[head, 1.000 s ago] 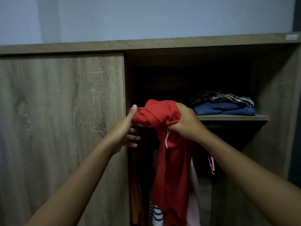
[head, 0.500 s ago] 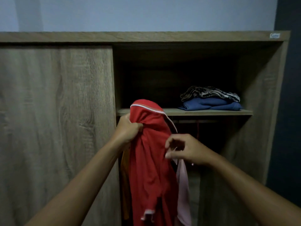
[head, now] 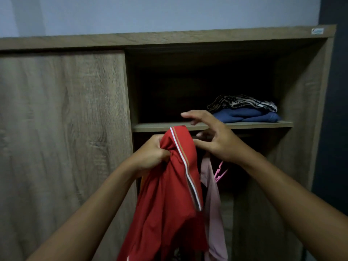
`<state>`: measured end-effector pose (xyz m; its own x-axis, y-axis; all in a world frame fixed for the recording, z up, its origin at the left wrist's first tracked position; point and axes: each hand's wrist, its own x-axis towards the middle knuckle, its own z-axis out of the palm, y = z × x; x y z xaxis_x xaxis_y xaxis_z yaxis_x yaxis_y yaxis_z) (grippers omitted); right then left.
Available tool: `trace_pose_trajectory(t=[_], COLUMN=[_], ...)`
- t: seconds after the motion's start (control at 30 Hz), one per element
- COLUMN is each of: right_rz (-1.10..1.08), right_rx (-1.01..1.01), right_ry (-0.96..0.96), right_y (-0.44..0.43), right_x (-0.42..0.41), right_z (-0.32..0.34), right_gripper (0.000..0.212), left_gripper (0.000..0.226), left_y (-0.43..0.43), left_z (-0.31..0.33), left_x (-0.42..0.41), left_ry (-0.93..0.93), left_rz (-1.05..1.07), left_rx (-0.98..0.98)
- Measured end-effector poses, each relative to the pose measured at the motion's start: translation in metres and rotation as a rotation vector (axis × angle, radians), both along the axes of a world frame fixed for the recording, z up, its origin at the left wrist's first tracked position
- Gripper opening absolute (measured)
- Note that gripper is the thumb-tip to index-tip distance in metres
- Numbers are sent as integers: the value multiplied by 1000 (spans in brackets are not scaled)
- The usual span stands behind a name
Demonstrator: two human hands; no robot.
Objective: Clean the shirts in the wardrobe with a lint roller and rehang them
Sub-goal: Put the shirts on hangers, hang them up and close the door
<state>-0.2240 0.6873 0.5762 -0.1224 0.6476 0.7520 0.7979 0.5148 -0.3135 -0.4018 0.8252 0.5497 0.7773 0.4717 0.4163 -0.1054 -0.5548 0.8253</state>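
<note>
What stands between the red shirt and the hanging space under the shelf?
The open right hand is beside the red shirt, which the left hand grips. A pale pink garment and a pink hanger already hang just right of it; the rail is too dark to see.

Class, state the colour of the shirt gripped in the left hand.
Red shirt with a white-edged stripe, head view.

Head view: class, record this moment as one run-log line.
left hand: gripping red shirt | right hand: open, fingers spread beside shirt | shelf: folded clothes | lint roller: not visible
</note>
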Motion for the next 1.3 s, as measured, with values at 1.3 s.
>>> trace_pose_trajectory(t=[1.3], right_rz=[-725], right_rx=[-257], right_ry=[728], right_y=[40], right_x=[178], right_z=[-122], right_gripper=[33], left_gripper=[22], left_y=[-12], left_z=[-62], left_x=[116], left_ry=[9], left_rz=[476], left_rx=[296])
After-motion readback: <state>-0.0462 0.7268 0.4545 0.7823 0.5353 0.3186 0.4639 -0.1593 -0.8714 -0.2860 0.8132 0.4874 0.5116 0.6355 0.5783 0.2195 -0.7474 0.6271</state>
